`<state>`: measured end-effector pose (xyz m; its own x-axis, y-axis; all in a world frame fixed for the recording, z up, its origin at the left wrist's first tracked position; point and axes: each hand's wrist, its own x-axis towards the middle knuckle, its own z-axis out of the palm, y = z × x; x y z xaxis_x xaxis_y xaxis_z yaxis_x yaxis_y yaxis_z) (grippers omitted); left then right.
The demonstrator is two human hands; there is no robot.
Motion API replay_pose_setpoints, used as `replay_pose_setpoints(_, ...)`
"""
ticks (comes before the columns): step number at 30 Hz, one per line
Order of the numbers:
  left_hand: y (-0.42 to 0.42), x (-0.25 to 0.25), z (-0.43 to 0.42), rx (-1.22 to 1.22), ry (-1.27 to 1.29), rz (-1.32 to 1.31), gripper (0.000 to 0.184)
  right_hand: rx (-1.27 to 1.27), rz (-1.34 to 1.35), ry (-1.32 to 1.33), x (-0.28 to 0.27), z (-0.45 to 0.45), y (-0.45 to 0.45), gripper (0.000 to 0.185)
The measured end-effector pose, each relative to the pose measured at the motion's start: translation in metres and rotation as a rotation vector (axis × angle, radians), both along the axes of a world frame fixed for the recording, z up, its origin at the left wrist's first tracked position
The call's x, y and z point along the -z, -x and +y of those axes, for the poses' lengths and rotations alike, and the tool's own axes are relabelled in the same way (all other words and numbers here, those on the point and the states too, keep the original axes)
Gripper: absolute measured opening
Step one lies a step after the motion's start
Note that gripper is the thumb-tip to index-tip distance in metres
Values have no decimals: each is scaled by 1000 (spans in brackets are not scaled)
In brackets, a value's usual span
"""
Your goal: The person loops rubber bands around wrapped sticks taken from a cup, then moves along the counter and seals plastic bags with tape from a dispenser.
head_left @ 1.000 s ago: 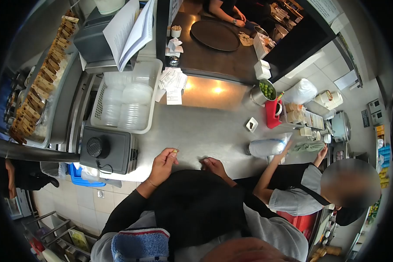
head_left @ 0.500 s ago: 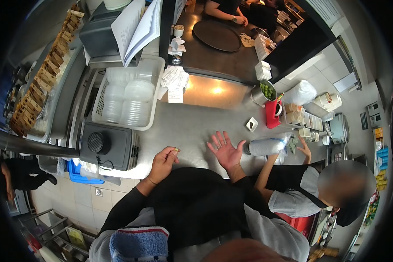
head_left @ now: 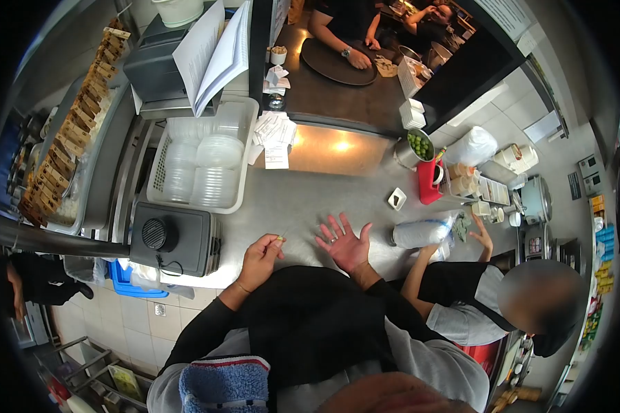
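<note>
Over the steel counter (head_left: 289, 199), my left hand (head_left: 261, 256) is closed in a pinch on a small yellow-green piece (head_left: 281, 238) at its fingertips. What the piece is cannot be made out. My right hand (head_left: 348, 245) is held palm up with its fingers spread, a ring on one finger and nothing in it. Right of it lies a clear plastic-wrapped bundle (head_left: 420, 230). Above it on the counter is a small white dish (head_left: 397, 199) with something dark inside.
A white basket (head_left: 244, 148) of clear containers and a dark lidded box (head_left: 174, 237) stand left. A co-worker (head_left: 461, 292) is close on the right. Behind are receipts (head_left: 275, 134), a pot of green fruit (head_left: 408, 153), a red holder (head_left: 430, 182) and a person at a round tray (head_left: 324, 65).
My right hand has gone from closed to spread palm up, then shifted slightly left. My left hand keeps its pinch. The person behind the pass now reaches over the round tray.
</note>
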<state>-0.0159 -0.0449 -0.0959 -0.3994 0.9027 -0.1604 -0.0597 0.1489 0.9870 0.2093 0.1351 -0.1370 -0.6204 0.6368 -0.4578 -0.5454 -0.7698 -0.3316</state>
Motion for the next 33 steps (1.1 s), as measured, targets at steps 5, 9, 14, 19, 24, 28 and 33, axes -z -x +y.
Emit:
replay_pose_setpoints(5, 7, 4, 5, -11, -2, 21, 24, -158, 62, 15, 20, -8, -11, 113)
replay_pose_setpoints(9, 3, 13, 1, -17, -5, -33, 23, -232, 141, -5, 24, -11, -13, 113)
replay_pose_setpoints(14, 5, 14, 1, -3, 12, -10, 25, -213, 73, 3, 25, -19, -16, 106)
replay_pose_setpoints(19, 6, 20, 4, -8, -14, -52, 25, -242, 15, 2, 19, -19, -15, 96)
replay_pose_setpoints(24, 7, 16, 4, 9, -7, -43, 24, -311, 111, -52, 12, -19, -13, 92)
replay_pose_setpoints(28, 7, 15, 4, 13, -4, -52, 24, -317, 144, -68, 5, -17, -10, 92)
replay_pose_setpoints(33, 7, 20, 5, 6, 3, -63, 23, -294, 89, -28, 7, -17, -11, 91)
